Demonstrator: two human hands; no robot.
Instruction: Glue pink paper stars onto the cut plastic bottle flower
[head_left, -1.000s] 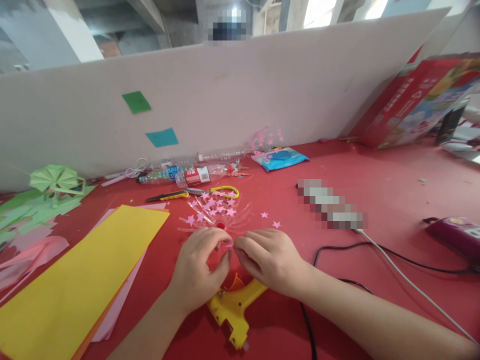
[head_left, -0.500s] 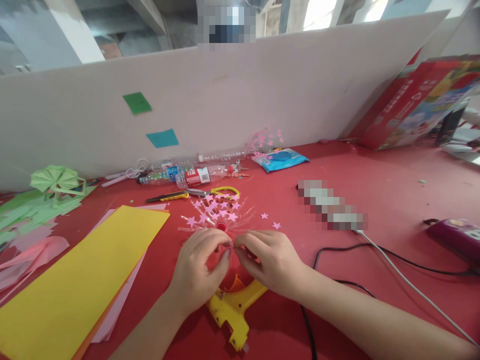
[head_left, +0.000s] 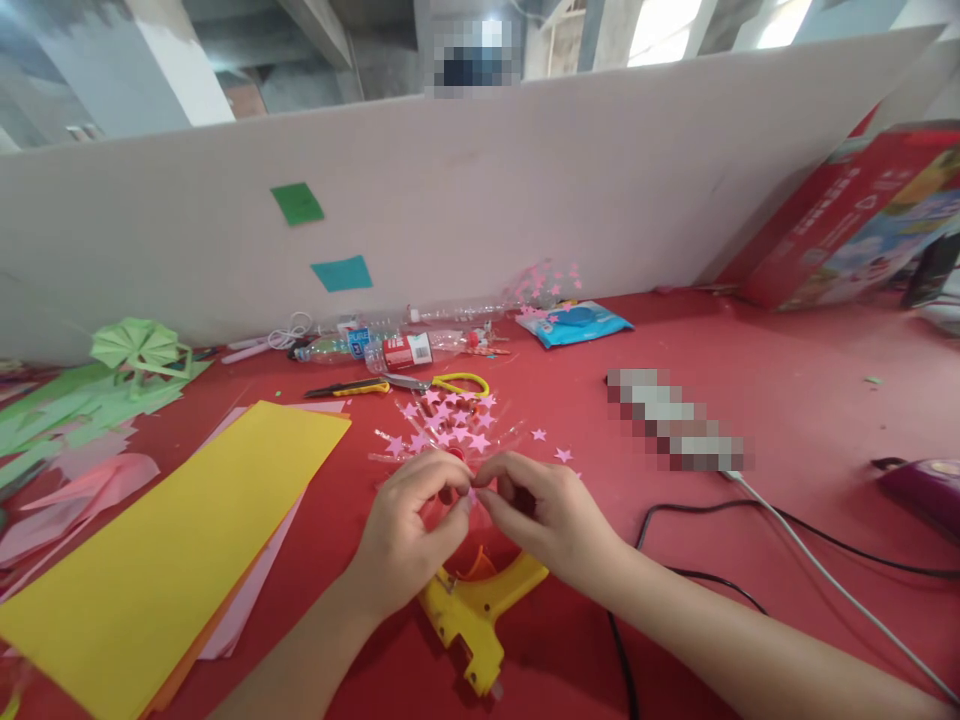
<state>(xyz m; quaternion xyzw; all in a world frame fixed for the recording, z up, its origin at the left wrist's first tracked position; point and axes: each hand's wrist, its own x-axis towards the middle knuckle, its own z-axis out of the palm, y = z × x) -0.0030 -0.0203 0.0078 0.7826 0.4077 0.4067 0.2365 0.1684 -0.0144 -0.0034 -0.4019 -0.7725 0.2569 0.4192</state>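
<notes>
My left hand and my right hand meet at the fingertips over the red table, each in a pinch. What lies between the fingertips is too small to make out; a bit of pink shows there. Just beyond them is a clear plastic bottle piece cut into splayed strips, with pink paper stars on it and a red cap partly behind my left hand. A yellow glue gun lies below my hands. Two loose pink stars, one of them a small star, rest to the right.
Yellow paper covers pink and orange sheets at the left, near green paper scraps. Behind are a cutter, scissors, plastic bottles and a blue wipes pack. Cables run at the right; a red box stands behind.
The view has shifted slightly, so most things appear a little farther right. My hands stay together at the fingertips, with a bit of pink now showing between them.
</notes>
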